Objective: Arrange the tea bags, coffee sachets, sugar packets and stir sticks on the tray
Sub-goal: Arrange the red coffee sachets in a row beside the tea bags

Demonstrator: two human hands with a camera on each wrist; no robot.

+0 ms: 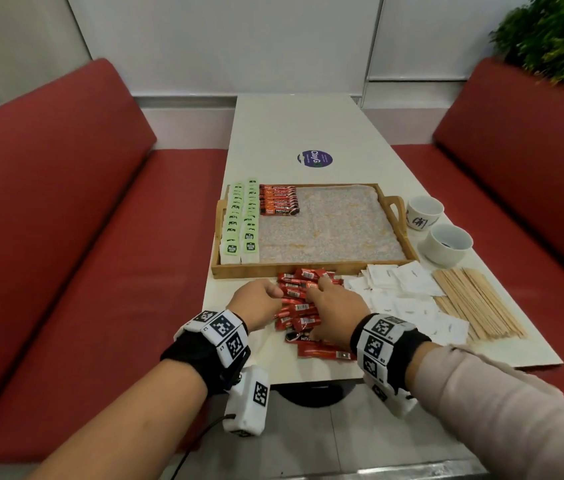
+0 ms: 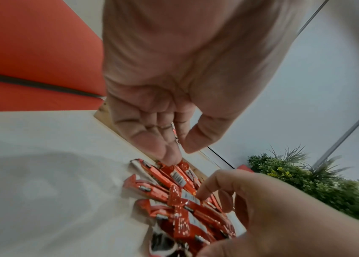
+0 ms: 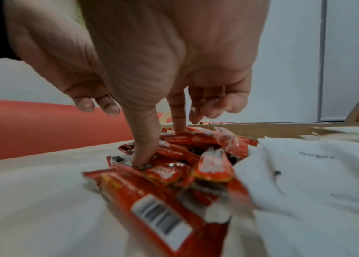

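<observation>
On the tabletop (image 1: 275, 131) at six o'clock of the tray (image 1: 311, 267), both hands in loose coffee sachets (image 1: 299, 308), left hand (image 1: 256, 304) fingers (image 2: 169, 153) loosely curled, touching one, right hand (image 1: 337, 311) fingers (image 3: 145, 139) extended, pressing the pile.

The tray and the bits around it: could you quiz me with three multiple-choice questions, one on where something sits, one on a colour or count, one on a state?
1. Where do the stir sticks lie?
A. On the table right of the sugar packets
B. Inside the tray
C. In a cup

2. How many white cups stand beside the tray?
A. One
B. Two
C. Four

3. What are both hands doing?
A. Resting on the bench
B. Lifting the tray
C. Working in the loose coffee sachets

Answers: 1 A, the sticks lie fanned on the table; 2 B, two cups stand right of the tray; 3 C, left hand and right hand reach into the red pile.
</observation>
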